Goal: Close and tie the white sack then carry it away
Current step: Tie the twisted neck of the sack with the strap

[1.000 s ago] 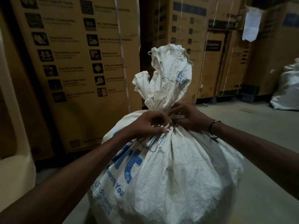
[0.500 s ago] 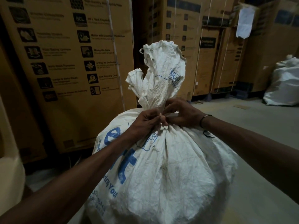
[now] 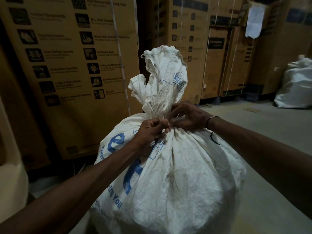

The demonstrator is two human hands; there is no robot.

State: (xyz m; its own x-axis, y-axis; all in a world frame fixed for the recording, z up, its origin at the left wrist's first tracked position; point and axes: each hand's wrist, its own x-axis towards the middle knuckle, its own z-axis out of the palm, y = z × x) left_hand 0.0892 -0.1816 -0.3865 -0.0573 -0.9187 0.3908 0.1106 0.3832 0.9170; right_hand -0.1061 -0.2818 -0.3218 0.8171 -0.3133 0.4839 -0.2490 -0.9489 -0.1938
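Observation:
A full white sack [image 3: 182, 179] with blue print stands upright on the floor right in front of me. Its top is gathered into a narrow neck, and the loose mouth [image 3: 165, 78] sticks up above it. My left hand [image 3: 152, 130] pinches a thin white tie at the front of the neck. My right hand [image 3: 187, 117] grips the neck from the right side, fingers curled around the tie. The tie itself is mostly hidden between my fingers.
Tall cardboard cartons [image 3: 76, 65] stand close behind and to the left of the sack; more cartons [image 3: 216, 56] line the back. A second white sack [image 3: 295, 86] lies at the far right. Bare concrete floor [image 3: 270, 132] stretches to the right. A cream object [image 3: 11, 183] fills the left edge.
My hands have shifted slightly at the neck: the left fingers have moved up and closer, the right fingers have spread a little. The sack stays in place.

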